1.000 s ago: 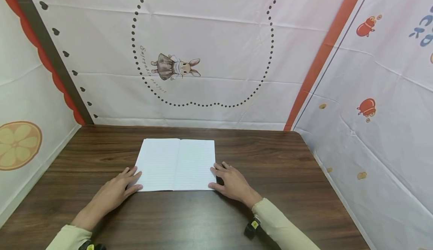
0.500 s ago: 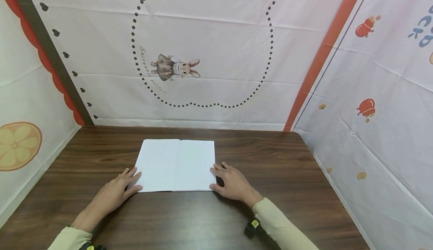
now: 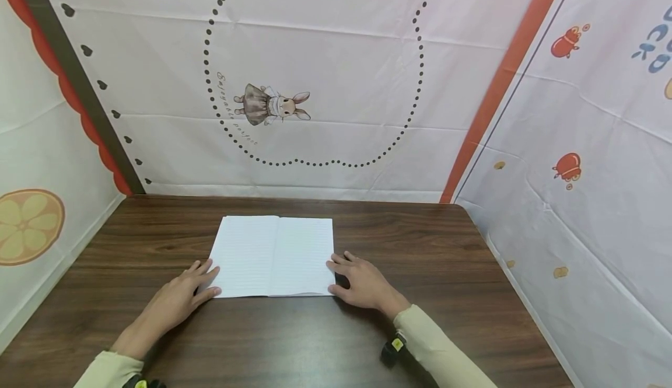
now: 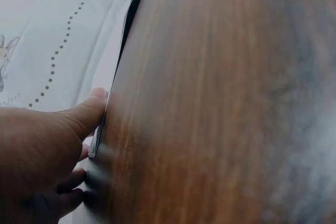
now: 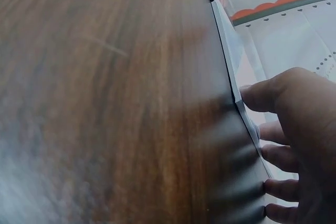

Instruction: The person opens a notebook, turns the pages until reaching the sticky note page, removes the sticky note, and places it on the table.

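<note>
An open notebook [image 3: 247, 254] with lined white pages lies flat on the wooden table. My left hand [image 3: 175, 300] rests at its lower left edge, the thumb and a fingertip on the page. At the lower right corner is my right hand [image 3: 362, 283], its fingers spread along the edge and its thumb touching the page corner. Along the right page's bottom edge the paper bulges up slightly near that thumb. In the right wrist view, the right thumb [image 5: 262, 95] lies against the notebook's edge, fingers apart. In the left wrist view, the left thumb [image 4: 89, 111] presses the edge.
The dark wooden table [image 3: 294, 347] extends around the notebook on all sides. White printed cloth [image 3: 341, 73] hangs behind it and along both sides. Each wrist wears a small black camera [image 3: 392, 350].
My right thumb has slid slightly right, from the page to its corner, and the page's lower edge now bulges a little. My left hand and the notebook stay in place.
</note>
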`<control>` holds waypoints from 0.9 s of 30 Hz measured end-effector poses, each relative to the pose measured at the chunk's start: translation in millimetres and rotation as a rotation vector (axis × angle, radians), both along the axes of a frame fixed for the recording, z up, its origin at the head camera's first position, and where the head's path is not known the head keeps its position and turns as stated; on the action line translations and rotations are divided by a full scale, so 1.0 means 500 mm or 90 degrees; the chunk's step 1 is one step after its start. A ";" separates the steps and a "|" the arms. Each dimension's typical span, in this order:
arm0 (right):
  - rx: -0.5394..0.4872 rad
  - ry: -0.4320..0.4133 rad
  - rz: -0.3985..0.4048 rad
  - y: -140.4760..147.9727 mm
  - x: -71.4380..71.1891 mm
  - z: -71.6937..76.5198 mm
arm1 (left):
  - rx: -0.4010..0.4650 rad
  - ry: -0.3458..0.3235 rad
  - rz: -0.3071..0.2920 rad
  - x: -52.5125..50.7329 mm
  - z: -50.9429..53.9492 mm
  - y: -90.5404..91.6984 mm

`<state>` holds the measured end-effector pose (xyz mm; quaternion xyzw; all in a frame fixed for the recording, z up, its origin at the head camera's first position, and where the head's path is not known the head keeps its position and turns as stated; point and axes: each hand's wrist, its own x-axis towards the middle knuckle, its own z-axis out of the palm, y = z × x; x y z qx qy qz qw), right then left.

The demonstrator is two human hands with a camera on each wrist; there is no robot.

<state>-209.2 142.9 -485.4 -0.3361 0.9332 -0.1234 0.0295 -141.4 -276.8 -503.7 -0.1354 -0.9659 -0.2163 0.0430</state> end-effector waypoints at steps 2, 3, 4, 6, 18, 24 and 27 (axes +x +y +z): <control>-0.002 0.003 -0.004 -0.001 0.000 -0.002 | 0.001 -0.001 0.000 0.000 -0.001 0.000; -0.004 0.006 -0.006 -0.002 -0.001 -0.003 | 0.001 -0.002 0.000 -0.001 -0.001 0.000; -0.005 0.008 -0.008 -0.002 -0.001 -0.004 | 0.002 -0.003 0.000 -0.001 -0.001 -0.001; -0.009 0.015 -0.011 -0.003 -0.001 -0.007 | 0.001 -0.004 0.000 -0.001 -0.002 -0.001; -0.015 0.041 -0.034 -0.016 0.004 -0.011 | -0.004 0.004 -0.001 -0.002 -0.002 -0.003; -0.017 0.044 -0.035 -0.017 0.004 -0.013 | -0.014 0.003 0.000 -0.003 0.001 -0.004; -0.017 0.045 -0.034 -0.016 0.004 -0.013 | -0.023 0.015 -0.004 -0.005 0.004 -0.003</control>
